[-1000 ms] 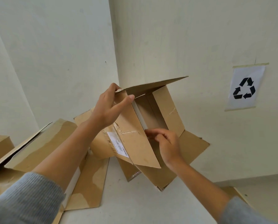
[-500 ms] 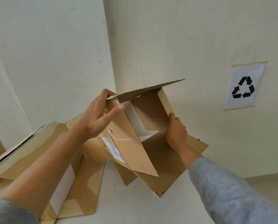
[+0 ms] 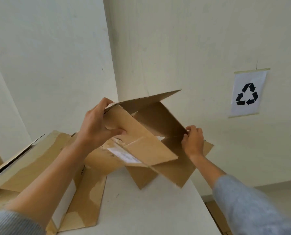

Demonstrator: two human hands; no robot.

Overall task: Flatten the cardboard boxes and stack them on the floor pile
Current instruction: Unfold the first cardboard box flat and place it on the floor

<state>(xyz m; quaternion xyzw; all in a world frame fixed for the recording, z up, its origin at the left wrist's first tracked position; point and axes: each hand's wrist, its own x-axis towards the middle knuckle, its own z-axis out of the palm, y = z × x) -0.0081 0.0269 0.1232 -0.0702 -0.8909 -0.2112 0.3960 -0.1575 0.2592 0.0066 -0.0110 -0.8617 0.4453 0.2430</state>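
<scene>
The light is soft and even, like daylight, and the whole scene is bright. The pale walls point(image 3: 175, 39) show no glare and no strong shadow; only a faint darker band runs down the corner where they meet. The inside of the open cardboard box point(image 3: 154, 119) is darker than its outer faces. Under this box a weak shadow falls on the white table point(image 3: 149, 209). The picture is a little soft everywhere, and the white label point(image 3: 124, 156) on the box is too blurred to read. The wide lens bends the straight wall lines, most strongly at the left edge. The black recycling sign point(image 3: 247, 94) stays quite sharp.
</scene>
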